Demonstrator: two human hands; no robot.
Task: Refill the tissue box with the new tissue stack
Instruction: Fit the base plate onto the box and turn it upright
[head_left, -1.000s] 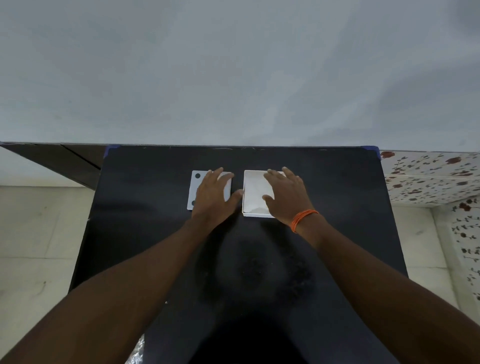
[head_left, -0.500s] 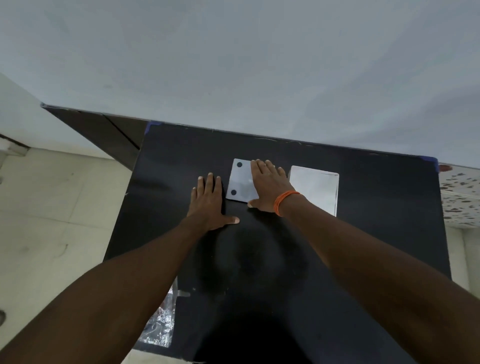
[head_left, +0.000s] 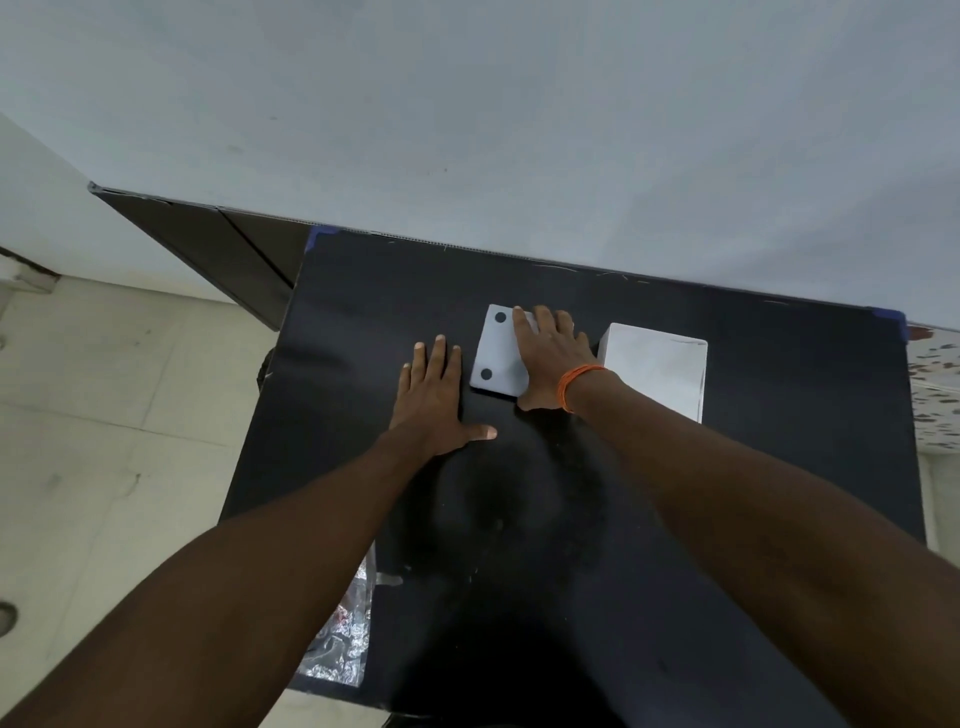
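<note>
A black table (head_left: 727, 493) is standing against a pale wall (head_left: 519, 130). The left hand (head_left: 434, 397) is lying flat and open on it. The right hand (head_left: 550, 358) is pressing flat, fingers spread, on a white panel with two dark dots (head_left: 496, 353). Just right, the white tissue box (head_left: 657, 369) is sitting; no writing is showing.

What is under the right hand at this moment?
The right hand lies flat on a white panel with dark dots, on the black table. The panel's right part is covered.
</note>
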